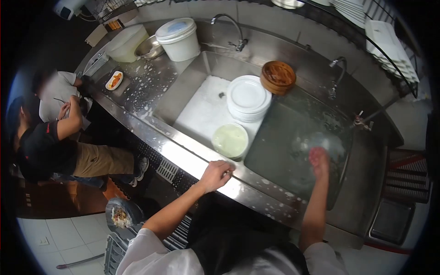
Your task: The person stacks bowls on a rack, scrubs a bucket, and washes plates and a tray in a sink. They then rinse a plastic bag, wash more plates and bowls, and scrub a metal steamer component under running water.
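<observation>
My left hand (218, 175) rests on the front ledge of the steel sink (183, 153), its fingers curled in and nothing showing in them. Over at the right basin, my right hand (319, 161) reaches down to the cloudy water (284, 158). Its fingertips look pinkish and smeared, beside a pale blur in the water; what they hold, if anything, I cannot tell. Just beyond my left hand stands a round tub of pale green liquid (230, 140). Behind it, in the left basin, is a stack of white plates (249, 98). A round wooden container (278, 77) sits by the plates.
Two taps (240, 44) (333, 90) rise behind the basins. A lidded white bucket (178, 40), a metal bowl (150, 47) and a small dish of orange food (114, 80) stand on the wet left counter. Two people (50, 142) work at far left. A food-waste bin (121, 215) is below.
</observation>
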Available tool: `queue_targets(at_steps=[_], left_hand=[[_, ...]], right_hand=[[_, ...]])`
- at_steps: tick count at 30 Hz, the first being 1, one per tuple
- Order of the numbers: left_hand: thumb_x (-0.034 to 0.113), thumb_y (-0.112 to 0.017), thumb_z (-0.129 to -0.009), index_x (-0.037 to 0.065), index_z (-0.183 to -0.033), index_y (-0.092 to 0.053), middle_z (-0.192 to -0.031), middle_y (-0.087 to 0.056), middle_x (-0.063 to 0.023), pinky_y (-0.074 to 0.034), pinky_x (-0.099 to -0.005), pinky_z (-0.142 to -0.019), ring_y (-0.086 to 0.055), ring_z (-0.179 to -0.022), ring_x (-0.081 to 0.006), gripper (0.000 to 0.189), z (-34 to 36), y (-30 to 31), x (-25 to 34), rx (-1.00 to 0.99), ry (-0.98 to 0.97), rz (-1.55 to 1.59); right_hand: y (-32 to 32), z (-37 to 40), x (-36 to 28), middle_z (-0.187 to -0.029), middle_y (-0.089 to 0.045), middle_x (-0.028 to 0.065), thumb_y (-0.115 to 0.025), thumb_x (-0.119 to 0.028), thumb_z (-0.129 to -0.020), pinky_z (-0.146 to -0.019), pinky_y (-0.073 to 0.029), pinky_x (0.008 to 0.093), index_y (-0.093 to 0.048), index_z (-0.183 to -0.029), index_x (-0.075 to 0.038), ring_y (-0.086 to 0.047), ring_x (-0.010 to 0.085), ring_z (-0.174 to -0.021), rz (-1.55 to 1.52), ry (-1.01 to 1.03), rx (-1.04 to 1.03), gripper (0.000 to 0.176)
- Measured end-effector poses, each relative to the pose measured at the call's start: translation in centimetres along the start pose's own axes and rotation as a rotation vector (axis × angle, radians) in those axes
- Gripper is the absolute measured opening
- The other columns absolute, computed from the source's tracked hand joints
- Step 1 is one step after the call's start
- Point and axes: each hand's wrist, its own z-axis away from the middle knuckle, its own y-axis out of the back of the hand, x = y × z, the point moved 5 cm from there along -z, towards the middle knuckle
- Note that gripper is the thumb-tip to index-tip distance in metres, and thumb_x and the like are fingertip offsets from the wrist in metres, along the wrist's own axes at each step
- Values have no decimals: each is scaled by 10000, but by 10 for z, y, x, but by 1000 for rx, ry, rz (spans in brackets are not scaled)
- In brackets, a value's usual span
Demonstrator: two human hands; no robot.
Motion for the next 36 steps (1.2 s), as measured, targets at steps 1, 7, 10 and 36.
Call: queue_targets(at_steps=[1, 7, 10, 36], left_hand=[[95, -546, -815, 29, -1009, -633, -918, -643, -158, -485, -388, -791, -611, -831, -311, 223, -8, 12, -11, -99, 79, 139], [110, -523, -893, 38, -1036, -642, -968, -671, -117, -491, -346, -741, -638, -853, -259, 200, -88, 150, -158, 74, 115, 78], [77, -533, -860, 40, -1053, -630, -942, -665, -132, -488, -345, -711, -631, -799, -276, 219, -112, 212, -223, 134, 72, 55], [588, -459, -857, 292, -1403, -387, -1361, -449, -186, -382, -527, -988, -452, -1230, -391, 625, -459, 445, -332, 150, 201, -696]], right_hand=[[-14, 11, 28, -976, -641, 67, -517, -284, -949, -701, -521, 336, -556, -1083, -98, -626, 201, -848, 10, -34, 35, 232], [-13, -33, 156, -1009, -636, 69, -488, -281, -941, -693, -510, 334, -589, -1056, -64, -622, 236, -852, -109, 267, 134, 266], [-61, -41, 126, -950, -647, 42, -494, -254, -918, -696, -497, 335, -621, -1025, -75, -616, 187, -807, -664, 70, -378, 244], [-514, -200, -28, -803, -639, 92, -625, -467, -857, -641, -538, 330, -519, -1162, -41, -641, 191, -730, 79, 248, 130, 535]])
